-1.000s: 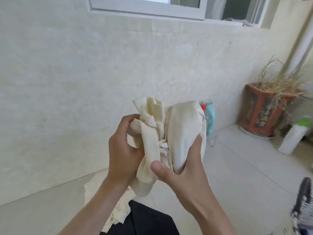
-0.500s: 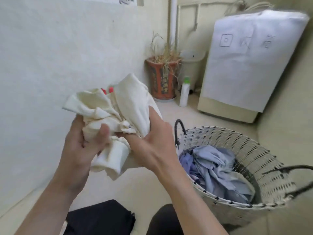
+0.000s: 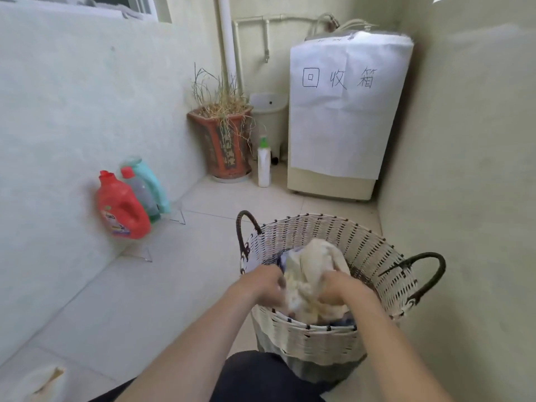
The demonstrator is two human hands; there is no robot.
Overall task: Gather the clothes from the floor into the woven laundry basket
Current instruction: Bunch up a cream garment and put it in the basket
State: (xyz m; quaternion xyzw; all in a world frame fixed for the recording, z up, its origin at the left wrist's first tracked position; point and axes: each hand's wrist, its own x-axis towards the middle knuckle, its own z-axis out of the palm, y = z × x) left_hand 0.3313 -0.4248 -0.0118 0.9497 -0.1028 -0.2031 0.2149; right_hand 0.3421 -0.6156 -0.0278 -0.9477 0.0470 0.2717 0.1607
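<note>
Left hand (image 3: 266, 285) and right hand (image 3: 339, 288) both grip the cream bundle (image 3: 313, 265) between them, inside the woven laundry basket (image 3: 307, 340). I'd push it low before letting go, so nothing hangs over the rim. Half a second ago it was still up in the air, left of the basket. Looks like another cream piece (image 3: 40, 381) lies on the floor, well left of the left hand.

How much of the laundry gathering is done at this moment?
Done: a blue garment lies in the woven basket. In hand: the left hand and right hand both grip a cream garment inside the rim. Left: release it, then fetch the pale cloth on the floor, lower left.
</note>
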